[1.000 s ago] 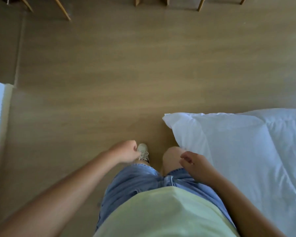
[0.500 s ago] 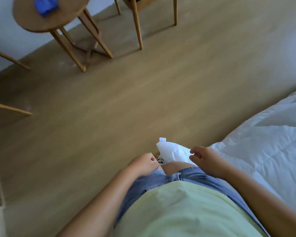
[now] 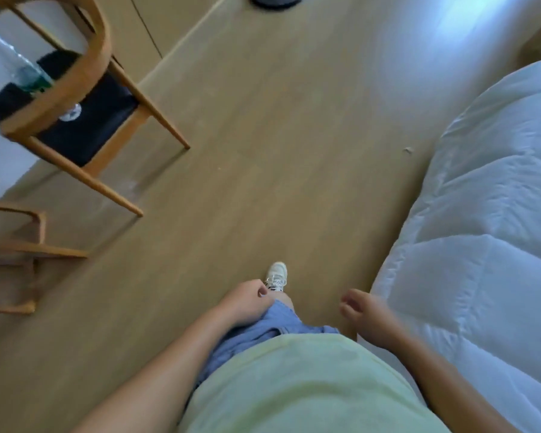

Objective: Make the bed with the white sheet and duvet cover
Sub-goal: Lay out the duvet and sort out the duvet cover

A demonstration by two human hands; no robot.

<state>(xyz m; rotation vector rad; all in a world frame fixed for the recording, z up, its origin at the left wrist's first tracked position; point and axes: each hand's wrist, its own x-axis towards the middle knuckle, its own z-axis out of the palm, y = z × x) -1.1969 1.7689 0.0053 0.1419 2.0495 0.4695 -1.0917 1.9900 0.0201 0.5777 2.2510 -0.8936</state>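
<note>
A white quilted duvet [image 3: 481, 232] lies over the bed along the right side of the view, its edge hanging down toward the floor. My right hand [image 3: 367, 314] hangs just left of that edge with loosely curled fingers and holds nothing. My left hand [image 3: 247, 301] rests by my denim shorts, fingers loosely curled, also holding nothing. One white shoe [image 3: 276, 275] shows on the floor between the hands.
A wooden chair [image 3: 75, 98] with a dark seat stands at the upper left, a clear bottle [image 3: 19, 70] beside it. More wooden furniture legs [image 3: 19, 248] are at the left edge. A dark round base [image 3: 275, 0] sits at the top. Wooden floor [image 3: 263, 151] runs alongside the bed.
The view has swung right along the bed's side; the round table left the view and the chair came in. My right hand has moved off the duvet corner and hangs beside it.
</note>
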